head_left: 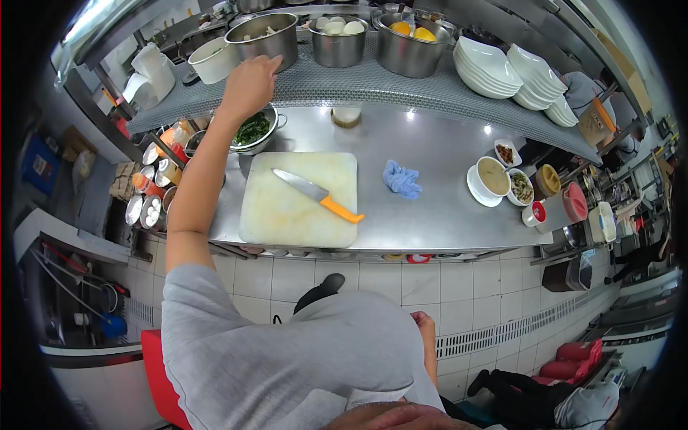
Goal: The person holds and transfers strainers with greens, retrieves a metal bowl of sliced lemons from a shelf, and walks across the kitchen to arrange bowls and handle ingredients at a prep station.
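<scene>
My left hand (pixel 251 82) is stretched up to the perforated steel shelf (pixel 373 89), fingertips against the base of a steel pot (pixel 266 34); nothing shows in the hand. Just below it stands a colander of chopped greens (pixel 254 130). A pale cutting board (pixel 297 201) lies on the steel counter (pixel 437 208), with an orange-handled knife (pixel 319 195) across it, blade pointing up-left. My right hand (pixel 426 326) hangs low at my side over the tiled floor, touching nothing; its fingers are too small to read.
More steel pots (pixel 338 39) (pixel 410 44) and stacked white bowls (pixel 487 68) line the shelf. A blue cloth (pixel 401 179), a bowl of sauce (pixel 493 178) and small dishes sit at the counter's right. Seasoning containers (pixel 147 197) crowd the left end.
</scene>
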Available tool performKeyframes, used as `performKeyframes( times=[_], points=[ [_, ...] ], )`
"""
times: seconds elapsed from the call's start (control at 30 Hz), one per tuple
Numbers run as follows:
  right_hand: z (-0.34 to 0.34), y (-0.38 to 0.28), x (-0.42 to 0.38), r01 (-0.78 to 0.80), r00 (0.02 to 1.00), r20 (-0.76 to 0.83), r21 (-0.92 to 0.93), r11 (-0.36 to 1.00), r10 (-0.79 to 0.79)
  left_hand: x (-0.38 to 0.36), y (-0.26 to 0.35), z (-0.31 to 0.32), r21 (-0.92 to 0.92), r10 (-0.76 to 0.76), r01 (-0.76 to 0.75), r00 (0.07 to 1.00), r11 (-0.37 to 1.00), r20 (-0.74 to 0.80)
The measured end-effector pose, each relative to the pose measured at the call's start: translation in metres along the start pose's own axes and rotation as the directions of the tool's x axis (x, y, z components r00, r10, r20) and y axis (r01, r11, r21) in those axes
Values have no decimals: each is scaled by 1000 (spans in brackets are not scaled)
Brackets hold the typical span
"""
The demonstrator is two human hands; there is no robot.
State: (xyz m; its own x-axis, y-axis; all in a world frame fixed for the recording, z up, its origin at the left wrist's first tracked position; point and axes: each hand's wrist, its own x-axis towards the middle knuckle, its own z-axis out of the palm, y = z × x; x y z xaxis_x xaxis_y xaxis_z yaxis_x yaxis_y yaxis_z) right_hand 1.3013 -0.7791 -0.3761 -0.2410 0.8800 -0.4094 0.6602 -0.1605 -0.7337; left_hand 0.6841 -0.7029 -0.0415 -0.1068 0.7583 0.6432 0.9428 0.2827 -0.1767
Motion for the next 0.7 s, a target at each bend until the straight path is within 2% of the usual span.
performKeyframes(
  times=[0.17,0.37,0.47,0.57,0.67,0.7],
  points=[
    [2,0,-6,-70,997,18,55,996,69,-8,-1,6,-12,-47,48,993,999,108],
    [6,5,0,-44,998,40,78,996,41,-6,5,-7,-56,-108,112,992,992,70],
    [10,20,10,-2,999,53,47,999,-1,-7,-10,1,-64,-34,43,991,997,131],
    [10,14,11,13,998,54,2,1000,-13,0,-20,-16,-126,-41,23,989,992,-142],
    [4,-9,7,18,999,50,-32,999,-17,28,-20,-46,162,40,20,932,987,-361],
    [2,-17,9,25,999,47,-41,999,-23,31,-25,-43,194,40,12,963,981,-265]
  ],
)
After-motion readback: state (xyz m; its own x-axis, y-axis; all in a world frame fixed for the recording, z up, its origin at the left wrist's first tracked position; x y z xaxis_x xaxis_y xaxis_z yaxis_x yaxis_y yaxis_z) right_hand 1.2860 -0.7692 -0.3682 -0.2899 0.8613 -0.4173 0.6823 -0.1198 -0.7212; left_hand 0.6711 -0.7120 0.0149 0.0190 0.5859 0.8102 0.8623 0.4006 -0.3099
